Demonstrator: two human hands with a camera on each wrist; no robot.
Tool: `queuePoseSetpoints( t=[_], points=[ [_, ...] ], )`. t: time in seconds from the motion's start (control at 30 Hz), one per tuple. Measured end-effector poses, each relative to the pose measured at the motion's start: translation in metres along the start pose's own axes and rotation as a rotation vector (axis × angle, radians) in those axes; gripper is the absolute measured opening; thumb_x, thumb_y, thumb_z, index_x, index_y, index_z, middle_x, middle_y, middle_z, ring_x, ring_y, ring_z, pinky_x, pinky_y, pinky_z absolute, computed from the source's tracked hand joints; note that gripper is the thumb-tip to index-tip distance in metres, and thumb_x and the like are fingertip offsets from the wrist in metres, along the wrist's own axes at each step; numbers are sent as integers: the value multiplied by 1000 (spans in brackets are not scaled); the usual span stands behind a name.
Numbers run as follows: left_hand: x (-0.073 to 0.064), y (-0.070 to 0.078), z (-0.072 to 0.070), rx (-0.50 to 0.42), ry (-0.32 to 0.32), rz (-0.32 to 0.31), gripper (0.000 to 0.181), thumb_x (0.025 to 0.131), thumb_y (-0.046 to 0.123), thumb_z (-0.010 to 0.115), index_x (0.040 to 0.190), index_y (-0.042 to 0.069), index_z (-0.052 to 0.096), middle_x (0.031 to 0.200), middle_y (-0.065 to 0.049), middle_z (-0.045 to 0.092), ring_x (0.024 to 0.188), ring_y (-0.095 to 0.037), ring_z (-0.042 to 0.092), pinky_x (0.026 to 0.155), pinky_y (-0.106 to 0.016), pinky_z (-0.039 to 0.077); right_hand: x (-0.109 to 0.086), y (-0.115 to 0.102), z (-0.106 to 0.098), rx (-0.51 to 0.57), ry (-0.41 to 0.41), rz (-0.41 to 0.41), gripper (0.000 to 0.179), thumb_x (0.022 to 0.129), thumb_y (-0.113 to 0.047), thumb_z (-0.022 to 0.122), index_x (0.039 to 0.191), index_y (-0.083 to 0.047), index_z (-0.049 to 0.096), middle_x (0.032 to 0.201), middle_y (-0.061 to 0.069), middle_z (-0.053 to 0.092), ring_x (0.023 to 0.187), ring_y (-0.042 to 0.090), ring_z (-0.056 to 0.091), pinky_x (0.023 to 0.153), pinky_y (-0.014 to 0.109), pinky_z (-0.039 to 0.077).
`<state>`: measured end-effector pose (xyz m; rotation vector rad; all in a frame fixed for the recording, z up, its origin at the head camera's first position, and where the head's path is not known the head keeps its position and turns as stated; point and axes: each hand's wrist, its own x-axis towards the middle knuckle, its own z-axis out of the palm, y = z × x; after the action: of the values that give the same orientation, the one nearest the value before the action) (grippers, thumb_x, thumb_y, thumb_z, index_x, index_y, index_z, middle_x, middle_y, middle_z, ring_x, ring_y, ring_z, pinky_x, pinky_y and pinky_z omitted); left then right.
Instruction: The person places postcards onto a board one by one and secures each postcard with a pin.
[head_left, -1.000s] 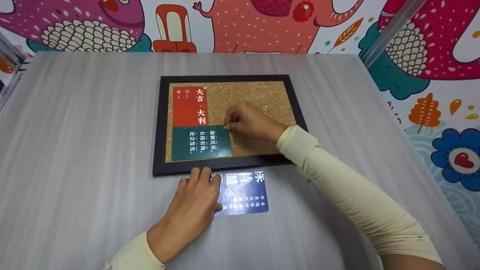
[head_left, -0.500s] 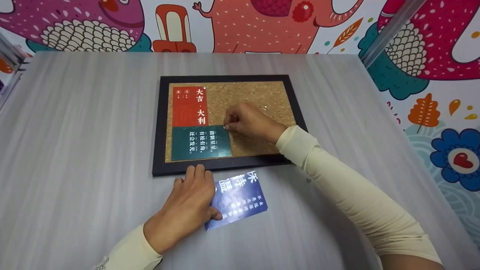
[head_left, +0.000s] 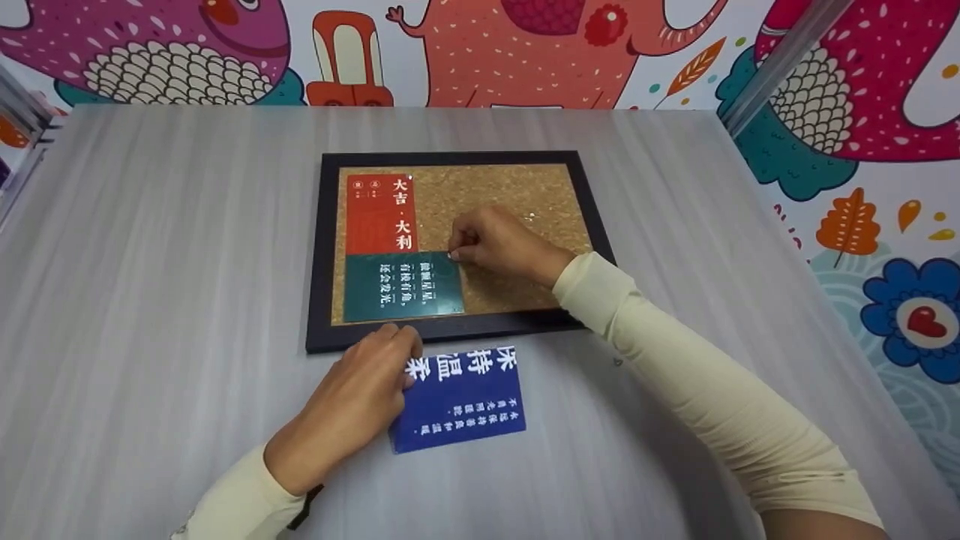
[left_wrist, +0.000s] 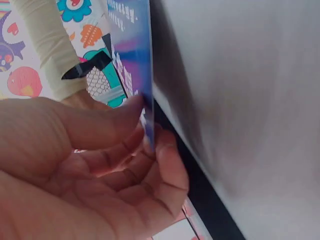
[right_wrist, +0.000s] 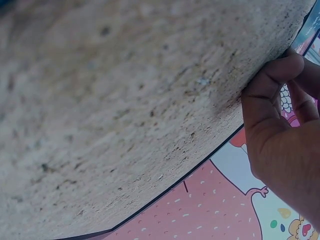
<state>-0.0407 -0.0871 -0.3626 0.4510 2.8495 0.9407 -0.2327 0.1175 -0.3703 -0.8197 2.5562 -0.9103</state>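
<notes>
My left hand [head_left: 352, 409] pinches a blue card [head_left: 469, 405] with white lettering by its left edge, between thumb and fingers. In the left wrist view the card [left_wrist: 131, 55] stands edge-on, lifted off the table. My right hand [head_left: 499, 244] is over the cork board [head_left: 510, 184] and pinches a small pale push pin [head_left: 451, 256] at the upper right corner of a green card [head_left: 397, 289]. The fingertips mostly cover the pin. Above the green card, a red card [head_left: 375, 217] lies on the board. The right wrist view shows the right hand [right_wrist: 285, 115] low against the cork.
A black frame [head_left: 319, 255] edges the board, which lies on the grey table [head_left: 180, 247]. Small clear pins [head_left: 531, 216] are on the cork right of the hand. A tiny dark object [head_left: 617, 361] lies by the right forearm. A cartoon-printed wall [head_left: 517, 60] stands behind.
My left hand has shifted left and slightly up with the blue card, which turned, rose off the table and lost its glare. The right hand has kept its place at the green card's corner.
</notes>
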Motion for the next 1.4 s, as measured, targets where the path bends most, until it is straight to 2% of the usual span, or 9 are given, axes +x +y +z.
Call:
queuePoseSetpoints(
  t=[0.2,0.4,0.57,0.8,1.1,1.4],
  points=[
    [2,-6,-12,-84,-7,-68,30,88,-19,78,110,1,82,101,-10,73,98,-30,70,85,-48,61,0,-1,1,-1,-9,15,6,103,-3,77,100,-3,81,95,8,78,84,15,64,75,29,53],
    [5,-17,-25,-146,-23,-62,26,91,-16,77,109,2,85,109,-12,82,105,-32,74,91,-54,59,0,-2,1,12,-17,35,7,104,-2,76,100,-3,81,95,8,78,84,15,63,74,28,53],
    [7,-27,-33,-222,-42,-99,24,93,-14,77,111,1,85,109,-15,82,98,-29,74,80,-44,61,-1,-2,1,24,-13,37,7,103,-1,76,100,-4,82,96,8,78,85,15,64,76,29,54],
    [13,-41,-44,-329,-82,-174,23,95,-9,78,117,-4,81,94,-12,77,75,-20,67,62,-30,57,-2,-2,1,33,-6,39,8,104,-2,75,100,-4,81,96,7,78,85,16,64,77,30,55],
    [18,-54,-51,-411,-61,-266,22,97,-6,78,119,-6,78,97,-14,75,71,-16,67,58,-25,58,-3,-3,-1,51,-20,52,12,106,0,72,101,-5,82,96,7,78,85,18,65,76,30,56],
    [19,-68,-61,-492,-62,-286,27,99,-3,77,124,-12,74,94,-12,75,62,-12,68,60,-27,60,-1,-2,1,36,-15,31,10,104,2,72,102,-2,82,95,9,79,84,15,65,76,29,55]
  ],
)
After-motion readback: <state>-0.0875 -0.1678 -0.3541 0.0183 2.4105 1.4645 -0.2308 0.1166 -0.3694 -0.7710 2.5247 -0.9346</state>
